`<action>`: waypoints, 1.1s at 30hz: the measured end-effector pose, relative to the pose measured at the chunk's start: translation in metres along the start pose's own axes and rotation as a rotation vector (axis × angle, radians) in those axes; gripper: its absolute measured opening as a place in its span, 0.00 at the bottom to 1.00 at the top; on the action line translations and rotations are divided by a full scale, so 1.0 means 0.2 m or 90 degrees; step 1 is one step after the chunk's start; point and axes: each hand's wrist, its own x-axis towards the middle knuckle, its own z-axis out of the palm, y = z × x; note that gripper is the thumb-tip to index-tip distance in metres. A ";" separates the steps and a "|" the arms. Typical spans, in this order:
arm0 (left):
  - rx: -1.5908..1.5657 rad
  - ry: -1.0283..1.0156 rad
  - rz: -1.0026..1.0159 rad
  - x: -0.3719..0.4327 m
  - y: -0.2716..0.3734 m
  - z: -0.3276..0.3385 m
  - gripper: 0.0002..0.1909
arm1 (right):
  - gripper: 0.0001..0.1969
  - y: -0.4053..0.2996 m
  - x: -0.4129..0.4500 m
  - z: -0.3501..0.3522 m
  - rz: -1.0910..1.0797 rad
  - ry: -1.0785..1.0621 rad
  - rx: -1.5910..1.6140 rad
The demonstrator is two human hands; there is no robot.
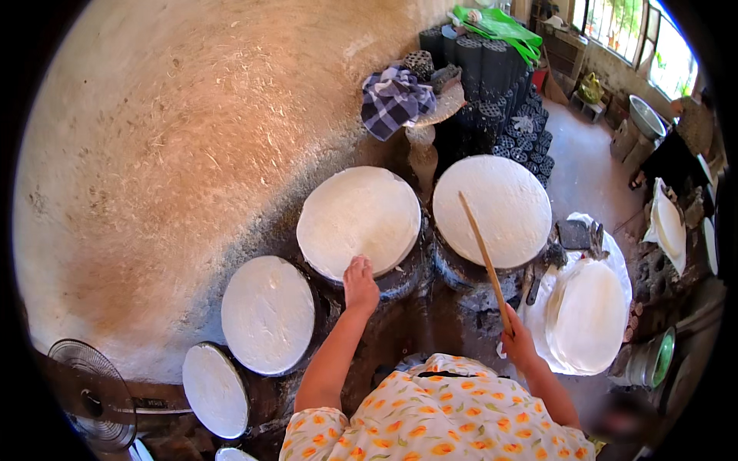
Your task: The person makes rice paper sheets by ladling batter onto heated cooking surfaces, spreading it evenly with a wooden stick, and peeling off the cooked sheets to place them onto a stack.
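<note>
My left hand reaches to the near edge of a round white sheet of batter or dough on a round griddle stove. Its fingertips rest at that edge; whether they pinch it cannot be told. In my right hand is a long thin wooden stick, slanting up and left over a second white round. The stick's tip appears above that round; contact is unclear. Further left, another white round and a smaller-looking one cover their griddles. At right lies a stack of thin white rounds.
White plastic sheeting lies under the stack. Perforated coal briquettes are piled behind the griddles, beside a checked cloth on a small stand. A fan stands at lower left. Another person is at far right, near a metal basin.
</note>
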 end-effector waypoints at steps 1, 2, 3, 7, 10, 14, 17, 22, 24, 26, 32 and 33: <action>0.040 -0.013 0.043 0.04 -0.01 0.04 0.24 | 0.36 -0.03 0.00 0.01 0.006 0.036 -0.010; 0.080 -0.025 0.086 0.07 -0.04 0.07 0.23 | 0.37 -0.06 -0.01 0.02 0.046 0.042 0.020; 0.069 -0.024 0.090 0.10 -0.04 0.08 0.23 | 0.37 -0.08 -0.02 0.03 0.049 0.051 0.012; -0.008 0.012 0.138 0.21 -0.11 0.06 0.15 | 0.35 -0.16 -0.06 0.08 0.091 0.115 0.031; -0.126 0.018 0.116 0.31 -0.20 0.00 0.08 | 0.34 -0.18 -0.08 0.11 0.114 0.136 0.030; -0.234 0.205 0.078 0.48 -0.26 -0.26 0.02 | 0.35 -0.18 -0.10 0.14 0.105 0.177 0.040; -0.187 0.227 0.111 0.58 -0.28 -0.52 0.04 | 0.35 -0.21 -0.11 0.14 0.123 0.183 0.061; -0.235 0.056 0.140 0.64 -0.10 -0.70 0.05 | 0.35 -0.17 -0.19 0.12 0.151 0.226 0.096; -0.238 -0.002 0.192 0.65 0.03 -0.69 0.05 | 0.35 -0.12 -0.25 0.11 0.172 0.254 0.123; -0.292 -0.052 0.236 0.63 0.20 -0.63 0.06 | 0.35 -0.05 -0.31 0.10 0.193 0.280 0.151; -0.494 -0.286 0.355 0.46 1.00 -0.51 0.10 | 0.33 0.09 -0.60 -0.01 0.243 0.418 0.212; -0.589 -0.316 0.373 0.42 1.17 -0.52 0.08 | 0.33 0.11 -0.65 -0.04 0.260 0.446 0.218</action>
